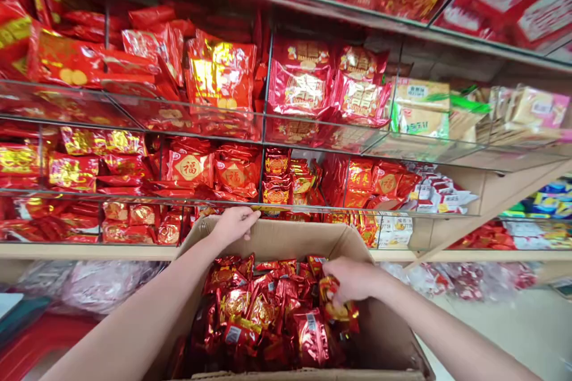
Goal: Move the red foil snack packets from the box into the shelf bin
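An open cardboard box full of small, shiny red-and-gold wrapped snack packets stands in front of me, against the shelf. My left hand is at the far rim of the box, its fingers curled over the edge. Inside the box at the right, my right hand grips a red-and-gold snack packet just above the others. Some packets show white barcode labels facing up.
Glass-fronted shelves hold rows of red and gold packets, split by clear dividers. Green-and-cream packets lie at the right. Plastic-wrapped bags sit below the lowest shelf. A red object is at the lower left.
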A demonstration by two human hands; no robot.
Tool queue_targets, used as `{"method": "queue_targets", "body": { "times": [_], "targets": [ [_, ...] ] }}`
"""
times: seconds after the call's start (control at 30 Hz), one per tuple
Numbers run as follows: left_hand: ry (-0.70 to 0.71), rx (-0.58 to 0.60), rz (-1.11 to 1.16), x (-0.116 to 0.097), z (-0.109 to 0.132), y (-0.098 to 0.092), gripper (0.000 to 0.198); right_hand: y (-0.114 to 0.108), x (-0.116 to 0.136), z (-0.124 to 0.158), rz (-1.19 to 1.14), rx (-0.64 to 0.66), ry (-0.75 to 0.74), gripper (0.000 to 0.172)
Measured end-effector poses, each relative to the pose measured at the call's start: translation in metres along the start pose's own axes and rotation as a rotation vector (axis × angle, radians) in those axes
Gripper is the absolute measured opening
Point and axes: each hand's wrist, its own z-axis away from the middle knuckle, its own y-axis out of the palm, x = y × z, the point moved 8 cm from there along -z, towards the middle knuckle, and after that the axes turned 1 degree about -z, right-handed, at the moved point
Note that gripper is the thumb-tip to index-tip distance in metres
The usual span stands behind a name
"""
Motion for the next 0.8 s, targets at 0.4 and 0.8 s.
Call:
{"method": "queue_targets", "body": {
  "times": [0.4, 0.8],
  "targets": [
    [-0.039, 0.339, 0.591, -0.056, 0.037, 0.055, 0.043, -0.087, 0.04, -0.032, -1.287, -0.575, -0.437, 0.027],
    [-0.04, 0.544, 0.561, -0.064, 0.044, 0.073, 0.033, -0.092, 0.012, -0.022, -0.683, -0.993, -0.107, 0.026]
  ]
}}
